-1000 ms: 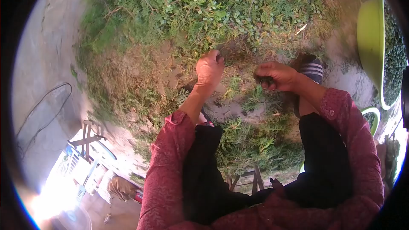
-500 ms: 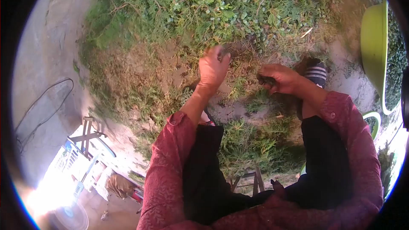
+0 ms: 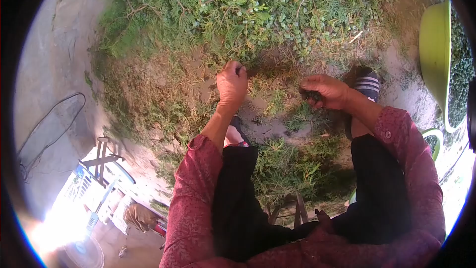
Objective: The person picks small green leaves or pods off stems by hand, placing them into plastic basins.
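Note:
My left hand (image 3: pixel 232 86) is closed above the brown litter, near the lower edge of a heap of cut evergreen branches (image 3: pixel 238 15). Its fingers curl inward, and whatever they might hold is hidden. To the right, my right hand (image 3: pixel 328 92) is closed around a small clump of dark-green pieces (image 3: pixel 312 96), which look like little cones and show at the fingertips. It hovers beside my right shoe. Scale-like green sprays and pale-green cones show on the branches.
A lime-green basin (image 3: pixel 434 54) stands at the right edge, with small green pieces beside it. Loose sprigs (image 3: pixel 292 166) lie between my legs. At lower left are a folding stand (image 3: pixel 100 161), a fan (image 3: pixel 85 252) and bright glare. A cable (image 3: pixel 54 104) crosses the left floor.
My left hand has shifted left and slightly down, away from the branches, and its fingers are more tucked in. The right hand stays almost where it was, still closed on the pieces.

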Motion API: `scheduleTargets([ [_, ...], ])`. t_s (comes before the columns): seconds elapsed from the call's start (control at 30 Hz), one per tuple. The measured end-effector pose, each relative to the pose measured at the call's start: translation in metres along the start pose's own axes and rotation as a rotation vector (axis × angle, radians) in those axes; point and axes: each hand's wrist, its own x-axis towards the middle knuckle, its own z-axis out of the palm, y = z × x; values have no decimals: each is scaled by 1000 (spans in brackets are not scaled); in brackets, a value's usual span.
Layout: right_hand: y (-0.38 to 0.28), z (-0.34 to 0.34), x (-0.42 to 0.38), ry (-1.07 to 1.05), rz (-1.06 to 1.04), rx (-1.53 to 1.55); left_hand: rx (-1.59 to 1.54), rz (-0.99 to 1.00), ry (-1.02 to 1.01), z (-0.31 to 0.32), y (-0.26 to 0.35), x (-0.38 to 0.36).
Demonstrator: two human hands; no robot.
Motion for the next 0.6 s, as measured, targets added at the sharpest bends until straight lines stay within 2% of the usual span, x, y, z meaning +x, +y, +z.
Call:
scheduleTargets([
  [0.1, -3, 5, -1, 78, 5, -38, -44, -54, -7, -10, 9, 1],
  [0.17, -3, 4, 0, 68, 14, -76, 5, 60, -17, -6, 19, 5],
  [0.2, -2, 4, 1, 67, 15, -79, 72, 196, 30, -2, 23, 9],
  [0.33, -1, 4, 5, 37, 19, -74, 210, 45, -42, 16, 25, 15],
  [0.47, -1, 0, 7, 29, 4, -69, 184, 102, -20, 16, 20, 10],
  [0.53, -2, 2, 7, 54, -18, -39, -98, 45, -67, 5, 39, -5],
  [0.6, -3, 6, 7, 76, -36, -7, -187, 98, -122, -1, 68, -24],
])
